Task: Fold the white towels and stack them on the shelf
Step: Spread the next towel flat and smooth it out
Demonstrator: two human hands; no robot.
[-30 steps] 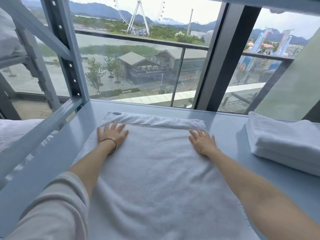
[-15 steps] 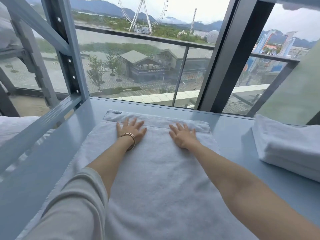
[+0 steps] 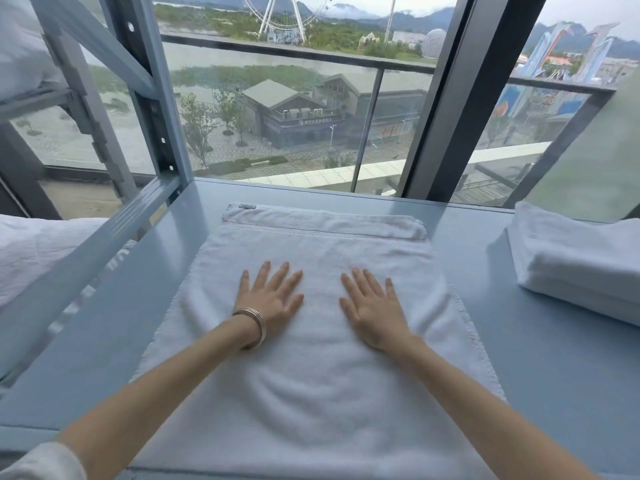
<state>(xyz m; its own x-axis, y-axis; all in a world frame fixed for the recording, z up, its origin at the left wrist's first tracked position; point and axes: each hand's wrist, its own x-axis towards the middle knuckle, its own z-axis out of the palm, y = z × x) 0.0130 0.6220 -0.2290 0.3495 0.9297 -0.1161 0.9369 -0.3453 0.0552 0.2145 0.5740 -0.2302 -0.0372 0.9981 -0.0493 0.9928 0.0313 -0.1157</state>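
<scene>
White towel (image 3: 311, 386) spread on the blue shelf (image 3: 540, 358), beneath left hand (image 3: 272, 299) and right hand (image 3: 375, 306), both grips released, fingers flat.

Both hands (image 3: 268, 299) (image 3: 372, 308) flat, fingers spread

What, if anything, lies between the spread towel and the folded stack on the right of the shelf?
Nothing visible. Both hands, left hand and right hand, rest flat on the spread towel, and only bare blue shelf separates it from the folded stack.
</scene>
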